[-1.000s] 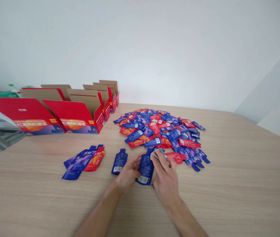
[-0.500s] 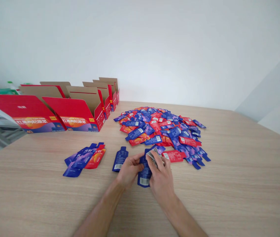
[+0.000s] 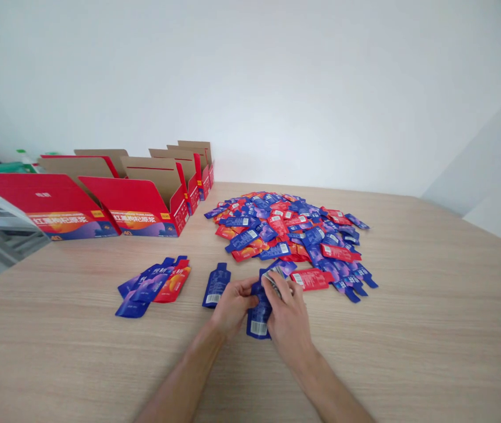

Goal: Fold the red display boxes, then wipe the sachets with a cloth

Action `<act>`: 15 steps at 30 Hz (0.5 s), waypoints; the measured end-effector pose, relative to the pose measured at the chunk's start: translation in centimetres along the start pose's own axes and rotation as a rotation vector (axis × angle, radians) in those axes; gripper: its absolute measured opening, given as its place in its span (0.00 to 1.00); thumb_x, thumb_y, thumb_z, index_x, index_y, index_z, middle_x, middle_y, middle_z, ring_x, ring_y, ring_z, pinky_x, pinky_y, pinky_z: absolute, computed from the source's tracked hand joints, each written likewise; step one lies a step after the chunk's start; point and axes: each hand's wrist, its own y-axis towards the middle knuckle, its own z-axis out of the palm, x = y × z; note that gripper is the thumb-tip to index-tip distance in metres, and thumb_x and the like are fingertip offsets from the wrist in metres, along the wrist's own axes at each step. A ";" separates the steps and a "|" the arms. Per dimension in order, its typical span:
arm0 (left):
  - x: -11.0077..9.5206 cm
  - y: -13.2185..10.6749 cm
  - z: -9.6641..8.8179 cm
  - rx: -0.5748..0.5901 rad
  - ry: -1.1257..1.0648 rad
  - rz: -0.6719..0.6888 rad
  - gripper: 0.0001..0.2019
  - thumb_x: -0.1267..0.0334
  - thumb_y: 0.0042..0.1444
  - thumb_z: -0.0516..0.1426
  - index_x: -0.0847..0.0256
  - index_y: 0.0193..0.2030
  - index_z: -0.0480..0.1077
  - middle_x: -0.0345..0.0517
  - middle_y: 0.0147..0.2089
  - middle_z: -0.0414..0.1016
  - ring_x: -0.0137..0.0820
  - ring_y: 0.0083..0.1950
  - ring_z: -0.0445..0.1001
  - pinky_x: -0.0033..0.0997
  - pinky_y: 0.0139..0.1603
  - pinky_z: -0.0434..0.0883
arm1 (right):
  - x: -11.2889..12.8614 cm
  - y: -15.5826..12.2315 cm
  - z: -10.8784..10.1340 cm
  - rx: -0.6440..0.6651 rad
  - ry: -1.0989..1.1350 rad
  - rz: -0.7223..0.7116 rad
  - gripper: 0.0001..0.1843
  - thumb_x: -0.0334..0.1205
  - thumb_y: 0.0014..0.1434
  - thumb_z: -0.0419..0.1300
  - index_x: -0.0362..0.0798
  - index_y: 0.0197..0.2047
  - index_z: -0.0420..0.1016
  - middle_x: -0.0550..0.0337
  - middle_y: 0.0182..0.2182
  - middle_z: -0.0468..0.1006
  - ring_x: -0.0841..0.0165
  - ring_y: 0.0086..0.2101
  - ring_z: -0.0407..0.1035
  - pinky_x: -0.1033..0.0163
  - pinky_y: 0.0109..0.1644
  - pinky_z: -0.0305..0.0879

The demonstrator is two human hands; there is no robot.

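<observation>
Between my hands is a blue spouted pouch (image 3: 259, 314) with its barcode end toward me. My left hand (image 3: 233, 306) is closed on the pouch's left edge, thumb on top. My right hand (image 3: 291, 320) curls over its right side, gripping a small grey-and-white wad (image 3: 280, 283) near the pouch's upper end; fingers hide most of the wad, so its kind is unclear. Another blue pouch (image 3: 217, 286) lies flat just left of my left hand. To the right of my right hand's fingers rests a red pouch (image 3: 311, 279).
A wide heap of red and blue pouches (image 3: 281, 226) covers the table's far middle. Several overlapping pouches (image 3: 151, 286) lie at the left. Red cartons (image 3: 138, 202) with raised flaps stand in rows at the back left, before a white wall (image 3: 303, 100).
The view has shifted very slightly. Both hands keep nearly the same place and grip, and the pouch between them has barely moved.
</observation>
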 end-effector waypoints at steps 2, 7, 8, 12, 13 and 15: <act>0.0 0.0 -0.1 0.001 0.010 -0.005 0.26 0.74 0.42 0.64 0.63 0.53 0.76 0.53 0.47 0.81 0.42 0.47 0.78 0.31 0.42 0.72 | 0.0 0.0 0.0 -0.005 0.003 -0.003 0.38 0.18 0.48 0.51 0.49 0.62 0.68 0.55 0.61 0.66 0.55 0.51 0.63 0.48 0.56 0.63; -0.1 0.1 -0.2 0.008 -0.009 -0.010 0.26 0.72 0.44 0.64 0.63 0.54 0.75 0.54 0.48 0.80 0.41 0.46 0.78 0.31 0.40 0.72 | -0.1 0.2 -0.2 0.021 0.040 -0.025 0.36 0.18 0.49 0.51 0.51 0.59 0.71 0.57 0.61 0.66 0.57 0.52 0.63 0.50 0.56 0.63; -0.1 0.1 -0.2 0.003 -0.009 -0.023 0.25 0.72 0.44 0.64 0.64 0.53 0.75 0.54 0.47 0.81 0.40 0.44 0.79 0.30 0.39 0.72 | -0.2 0.3 -0.2 0.009 0.043 0.000 0.36 0.18 0.49 0.51 0.51 0.59 0.71 0.57 0.61 0.67 0.57 0.52 0.63 0.50 0.57 0.63; -0.1 0.1 -0.4 -0.023 -0.027 -0.074 0.27 0.74 0.41 0.64 0.65 0.53 0.74 0.52 0.40 0.81 0.35 0.35 0.78 0.29 0.35 0.70 | -0.4 0.3 -0.3 -0.057 0.111 0.058 0.34 0.18 0.52 0.49 0.50 0.59 0.70 0.54 0.60 0.67 0.58 0.51 0.64 0.48 0.58 0.63; 0.0 0.2 -0.5 -0.046 -0.017 -0.072 0.28 0.74 0.41 0.64 0.64 0.53 0.73 0.51 0.38 0.81 0.34 0.33 0.77 0.30 0.35 0.70 | -0.4 0.2 -0.2 -0.079 0.142 0.063 0.34 0.18 0.54 0.48 0.51 0.60 0.70 0.53 0.60 0.67 0.58 0.52 0.63 0.47 0.58 0.63; 0.1 0.4 -1.1 -0.148 0.069 -0.045 0.28 0.75 0.42 0.62 0.62 0.54 0.70 0.46 0.34 0.80 0.33 0.29 0.76 0.32 0.34 0.69 | -0.4 -0.1 0.0 -0.126 0.202 0.074 0.33 0.19 0.55 0.48 0.51 0.60 0.69 0.50 0.59 0.66 0.57 0.55 0.61 0.45 0.58 0.63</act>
